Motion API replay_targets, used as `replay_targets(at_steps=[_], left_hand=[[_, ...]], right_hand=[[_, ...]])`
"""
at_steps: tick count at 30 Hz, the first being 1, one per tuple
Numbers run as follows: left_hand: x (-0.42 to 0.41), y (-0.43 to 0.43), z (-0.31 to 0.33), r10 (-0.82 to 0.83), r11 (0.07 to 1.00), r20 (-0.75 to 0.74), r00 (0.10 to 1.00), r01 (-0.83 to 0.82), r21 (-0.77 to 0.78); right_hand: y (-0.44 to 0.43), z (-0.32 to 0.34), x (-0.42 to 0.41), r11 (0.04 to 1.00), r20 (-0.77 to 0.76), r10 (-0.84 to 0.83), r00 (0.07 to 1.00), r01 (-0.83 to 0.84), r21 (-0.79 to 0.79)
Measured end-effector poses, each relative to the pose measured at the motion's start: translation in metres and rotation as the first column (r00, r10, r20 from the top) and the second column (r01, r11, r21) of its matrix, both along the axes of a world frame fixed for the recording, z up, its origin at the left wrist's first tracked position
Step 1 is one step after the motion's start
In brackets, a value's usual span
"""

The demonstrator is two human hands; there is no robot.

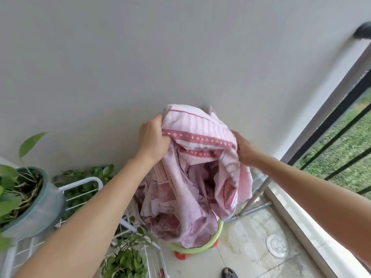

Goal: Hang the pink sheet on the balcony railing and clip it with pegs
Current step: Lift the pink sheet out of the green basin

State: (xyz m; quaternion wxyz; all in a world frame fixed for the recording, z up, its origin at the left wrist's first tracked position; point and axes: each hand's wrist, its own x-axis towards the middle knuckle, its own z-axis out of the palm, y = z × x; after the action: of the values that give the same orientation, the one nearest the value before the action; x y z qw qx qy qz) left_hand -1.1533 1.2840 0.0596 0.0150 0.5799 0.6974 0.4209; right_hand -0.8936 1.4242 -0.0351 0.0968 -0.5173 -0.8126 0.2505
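While arms reach forward | both hands clenched on bunched pink sheet (pixel 192 157) | left hand (pixel 153 137) | right hand (pixel 244 148)

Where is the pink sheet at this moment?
In the head view the sheet is at centre, bunched and held up by the left hand and right hand, hanging over a green-rimmed basket; the railing is to its right.

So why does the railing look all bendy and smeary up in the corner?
In the head view, the wide lens tilts and stretches things near the edges, so the railing leans; it is smeared by motion blur, worst at its top end. The sheet in the middle stays fairly sharp, and the light is soft, with no hard shadows.
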Motion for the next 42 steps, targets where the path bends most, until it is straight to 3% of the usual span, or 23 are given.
replay_targets(at_steps=[4,9,12,14,16,19,22,24,28,32,34,35,37,38,40,42], left_hand=[[0.022,-0.005,0.042,-0.116,0.989,-0.036,0.993,0.118,0.084],[0.028,0.003,0.082,-0.151,0.962,0.182,0.972,0.101,0.255],[0.023,0.010,0.093,-0.218,0.959,0.278,0.936,0.153,0.237],[0.008,0.010,0.083,-0.191,0.974,0.353,0.916,0.133,0.182],[-0.016,0.008,0.063,-0.103,0.992,0.339,0.935,0.074,0.097],[-0.053,0.001,0.026,0.026,0.986,0.173,0.985,0.003,-0.165],[-0.062,-0.002,-0.001,-0.057,0.878,0.066,0.996,0.082,-0.471],[-0.047,0.000,-0.003,-0.186,0.812,0.160,0.969,0.244,-0.531],[0.000,0.018,0.001,-0.282,0.773,0.393,0.875,0.450,-0.446],[0.033,0.028,0.020,-0.260,0.836,0.607,0.750,0.490,-0.247],[0.036,0.028,0.035,-0.312,0.868,0.627,0.714,0.483,-0.118],[0.035,0.029,0.044,-0.350,0.869,0.611,0.710,0.489,-0.071],[0.037,0.030,0.065,-0.428,0.849,0.599,0.677,0.528,0.010],[0.040,0.031,0.075,-0.461,0.836,0.603,0.651,0.547,0.048],[0.047,0.034,0.094,-0.526,0.809,0.579,0.623,0.577,0.113],[0.054,0.035,0.110,-0.562,0.796,0.524,0.640,0.589,0.135]], right_hand=[[-0.020,-0.008,-0.025,0.948,-0.107,0.149,0.983,-0.173,-0.266],[-0.047,-0.050,-0.054,0.946,-0.106,0.166,0.980,-0.189,-0.263],[-0.064,-0.048,-0.077,0.959,-0.180,0.013,0.984,-0.063,-0.276],[-0.063,-0.040,-0.082,0.959,-0.213,-0.140,0.967,0.078,-0.272],[-0.053,-0.026,-0.070,0.952,-0.325,-0.241,0.915,0.156,-0.265],[-0.034,0.020,-0.038,0.980,-0.615,-0.156,0.773,0.044,-0.192],[-0.020,0.085,-0.031,0.988,-0.748,-0.132,0.651,0.027,-0.151],[-0.019,0.132,-0.037,0.998,-0.781,-0.036,0.624,-0.022,-0.063],[-0.032,0.196,-0.041,0.987,-0.822,0.097,0.561,-0.163,0.006],[-0.032,0.206,-0.014,0.981,-0.870,-0.047,0.491,-0.142,-0.134],[-0.028,0.195,0.012,0.978,-0.825,-0.062,0.562,-0.129,-0.162],[-0.028,0.185,0.025,0.980,-0.752,-0.059,0.657,-0.106,-0.170],[-0.034,0.158,0.047,0.969,-0.511,-0.077,0.856,-0.057,-0.242],[-0.042,0.141,0.051,0.949,-0.395,-0.096,0.914,-0.035,-0.313],[-0.064,0.108,0.040,0.890,-0.262,-0.153,0.953,0.018,-0.455],[-0.075,0.085,0.014,0.891,-0.370,-0.245,0.896,0.057,-0.451]])
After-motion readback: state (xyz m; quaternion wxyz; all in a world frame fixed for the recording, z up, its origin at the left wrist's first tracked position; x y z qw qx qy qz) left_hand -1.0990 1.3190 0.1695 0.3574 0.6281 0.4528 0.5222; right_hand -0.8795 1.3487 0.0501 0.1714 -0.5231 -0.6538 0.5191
